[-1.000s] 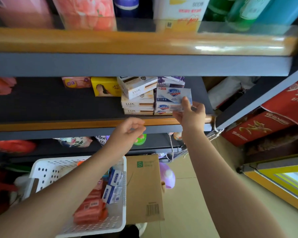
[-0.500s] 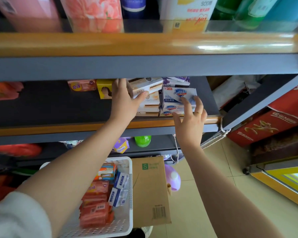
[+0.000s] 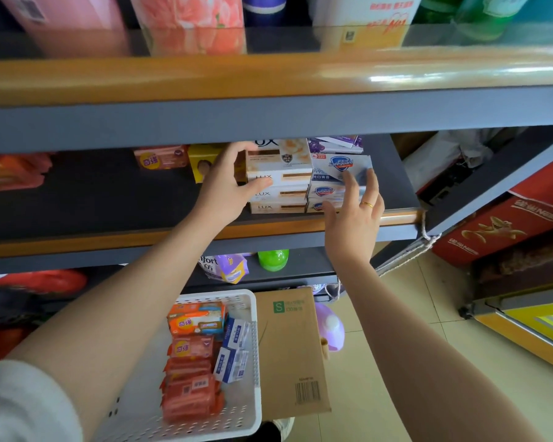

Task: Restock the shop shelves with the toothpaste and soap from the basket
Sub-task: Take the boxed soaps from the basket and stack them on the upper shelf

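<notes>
A: How does the left hand (image 3: 227, 183) stand?

B: It reaches onto the middle shelf (image 3: 109, 199) and wraps the left end of the Lux stack (image 3: 278, 180): fingers curled over the top box, thumb pressed on its front face. Half a second earlier it held the same spot; a second ago it hung below the shelf lip with nothing in it.

A: And the right hand (image 3: 353, 215)?

B: Spread fairly wide, fingers straight. The fingertips (image 3: 351, 180) lie against the front of the Safeguard stack (image 3: 336, 183), just right of the Lux boxes and touching them. It pinches nothing. A second ago it gripped the top Safeguard box; now that box sits on the pile. A ring shows on one finger.

A: How do the boxes lie?

B: Flat, long axis running left to right along the shelf, printed long sides facing the aisle. The Lux boxes sit squarer than before, when the top one was skewed.

A: Where is the rest of the stock?

B: In the white basket (image 3: 246, 406) below, left of a cardboard box (image 3: 288, 355): orange soap packs (image 3: 189, 378) piled lengthwise, two blue-and-white boxes (image 3: 233, 349) leaning at the right wall. The toothpaste cannot be picked out.
</notes>
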`<state>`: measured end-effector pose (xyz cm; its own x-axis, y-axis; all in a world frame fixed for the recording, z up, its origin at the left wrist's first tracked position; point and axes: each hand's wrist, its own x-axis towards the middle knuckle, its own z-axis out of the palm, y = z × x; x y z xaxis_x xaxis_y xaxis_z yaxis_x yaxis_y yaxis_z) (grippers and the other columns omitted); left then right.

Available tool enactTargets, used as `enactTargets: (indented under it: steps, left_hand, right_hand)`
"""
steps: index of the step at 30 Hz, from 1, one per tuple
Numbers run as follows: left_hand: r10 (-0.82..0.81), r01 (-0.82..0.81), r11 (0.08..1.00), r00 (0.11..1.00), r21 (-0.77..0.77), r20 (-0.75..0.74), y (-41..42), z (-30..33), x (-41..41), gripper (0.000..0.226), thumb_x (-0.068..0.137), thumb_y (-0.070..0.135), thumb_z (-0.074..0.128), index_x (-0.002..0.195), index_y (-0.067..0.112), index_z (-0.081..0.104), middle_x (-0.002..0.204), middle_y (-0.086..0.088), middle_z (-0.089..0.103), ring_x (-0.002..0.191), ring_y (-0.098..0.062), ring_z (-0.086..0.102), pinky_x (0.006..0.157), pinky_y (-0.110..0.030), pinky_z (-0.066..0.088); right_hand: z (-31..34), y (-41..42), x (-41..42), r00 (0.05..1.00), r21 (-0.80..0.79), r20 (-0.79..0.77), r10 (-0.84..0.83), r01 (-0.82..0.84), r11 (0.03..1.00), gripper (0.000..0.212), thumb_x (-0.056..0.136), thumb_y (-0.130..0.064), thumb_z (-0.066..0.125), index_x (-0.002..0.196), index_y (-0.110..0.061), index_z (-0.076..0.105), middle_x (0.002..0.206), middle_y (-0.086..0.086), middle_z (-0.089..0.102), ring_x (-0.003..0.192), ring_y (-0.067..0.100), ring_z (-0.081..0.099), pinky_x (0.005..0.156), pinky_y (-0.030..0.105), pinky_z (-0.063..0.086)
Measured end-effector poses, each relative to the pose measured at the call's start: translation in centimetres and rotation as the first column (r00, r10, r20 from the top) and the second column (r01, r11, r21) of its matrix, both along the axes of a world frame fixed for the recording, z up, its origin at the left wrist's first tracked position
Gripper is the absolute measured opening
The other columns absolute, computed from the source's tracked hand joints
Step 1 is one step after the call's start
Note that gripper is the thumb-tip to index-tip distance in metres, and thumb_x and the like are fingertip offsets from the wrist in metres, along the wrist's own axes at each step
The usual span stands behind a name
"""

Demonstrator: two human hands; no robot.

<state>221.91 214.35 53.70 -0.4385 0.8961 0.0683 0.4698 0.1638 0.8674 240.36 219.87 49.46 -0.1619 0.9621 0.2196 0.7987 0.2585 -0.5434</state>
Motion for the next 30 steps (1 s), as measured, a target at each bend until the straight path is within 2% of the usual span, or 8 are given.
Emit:
enactTargets:
  steps: [9,12,15,17,20,23,27,30]
  left_hand:
    - [-0.084,0.084,0.996,0.996,0.004,-0.029,-1.5,-0.7,0.0,0.070,0.081,0.013,0.067,0.138,0.027,0.030,0.143,-0.003,0.038,0.129,-0.014,0.041,0.103,-0.035,0.044]
    - [0.018,0.002,0.994,0.982,0.105,-0.187,-4.4,-0.2,1.0,0.057,0.084,0.013,0.062,0.136,0.015,0.037,0.132,-0.005,0.044,0.112,-0.009,0.046,0.092,-0.019,0.041]
    - [0.017,0.038,0.984,0.951,0.173,-0.310,-10.0,-2.1,0.9,0.032,0.084,0.018,0.049,0.115,0.012,0.053,0.106,0.004,0.047,0.087,-0.002,0.045,0.076,-0.015,0.040]
    - [-0.072,0.086,0.996,0.950,0.032,-0.302,-14.1,-4.9,0.1,0.023,0.084,0.019,0.046,0.106,0.017,0.054,0.098,0.013,0.045,0.078,0.000,0.047,0.067,-0.014,0.039]
    - [-0.217,0.122,0.933,0.942,-0.339,-0.257,-19.8,-8.9,-1.2,0.023,0.088,0.012,0.053,0.111,0.016,0.055,0.101,0.009,0.052,0.075,-0.007,0.056,0.061,-0.016,0.039]
    - [-0.298,0.159,0.757,0.947,-0.633,-0.119,-23.8,-12.1,-2.5,0.036,0.091,0.020,0.053,0.126,0.020,0.046,0.123,0.004,0.050,0.091,-0.006,0.056,0.073,-0.013,0.043]
    - [-0.326,0.176,0.656,0.943,-0.734,-0.066,-26.2,-15.6,-4.0,0.047,0.091,0.023,0.053,0.135,0.023,0.039,0.138,0.001,0.042,0.113,-0.010,0.053,0.085,-0.015,0.040]
    - [-0.352,0.189,0.663,0.933,-0.725,-0.078,-26.6,-17.8,-4.7,0.040,0.091,0.024,0.053,0.130,0.021,0.045,0.132,0.001,0.046,0.111,-0.011,0.052,0.088,-0.020,0.044]
  right_hand:
    - [0.4,-0.2,0.7,0.996,-0.035,0.060,0.071,-0.069,0.997,0.053,0.094,-0.024,0.048,0.143,-0.022,0.027,0.157,0.006,0.009,0.140,0.032,0.017,0.108,0.044,0.033]
    - [0.4,-1.7,0.9,0.995,0.085,0.066,0.075,-0.080,0.993,0.055,0.091,-0.023,0.052,0.141,-0.012,0.031,0.154,0.016,0.019,0.139,0.038,0.020,0.112,0.048,0.025]
    - [-1.2,-6.7,0.3,0.975,0.239,0.016,0.222,-0.219,0.946,0.041,0.084,-0.009,0.052,0.124,-0.008,0.045,0.136,0.019,0.043,0.121,0.035,0.041,0.101,0.042,0.035]
    - [-3.4,-11.1,-0.5,0.919,0.121,0.001,0.393,-0.390,0.913,0.030,0.081,-0.008,0.045,0.110,-0.011,0.050,0.121,0.015,0.053,0.104,0.032,0.049,0.088,0.039,0.042]
    - [-6.7,-16.8,-1.9,0.792,-0.259,0.009,0.610,-0.588,0.766,0.027,0.082,-0.013,0.040,0.102,-0.011,0.059,0.111,0.008,0.059,0.097,0.033,0.057,0.069,0.037,0.050]
    - [-9.8,-19.9,-4.1,0.659,-0.578,0.106,0.745,-0.569,0.585,0.031,0.090,-0.010,0.042,0.119,-0.015,0.052,0.128,0.004,0.050,0.119,0.025,0.045,0.085,0.037,0.047]
    - [-12.8,-20.5,-7.9,0.606,-0.616,0.186,0.773,-0.541,0.573,0.048,0.090,-0.002,0.038,0.136,-0.015,0.038,0.148,0.004,0.032,0.137,0.023,0.027,0.110,0.038,0.029]
    - [-15.0,-19.3,-10.5,0.580,-0.607,0.244,0.777,-0.534,0.589,0.043,0.090,-0.005,0.041,0.133,-0.013,0.041,0.140,0.008,0.041,0.131,0.027,0.036,0.104,0.037,0.034]
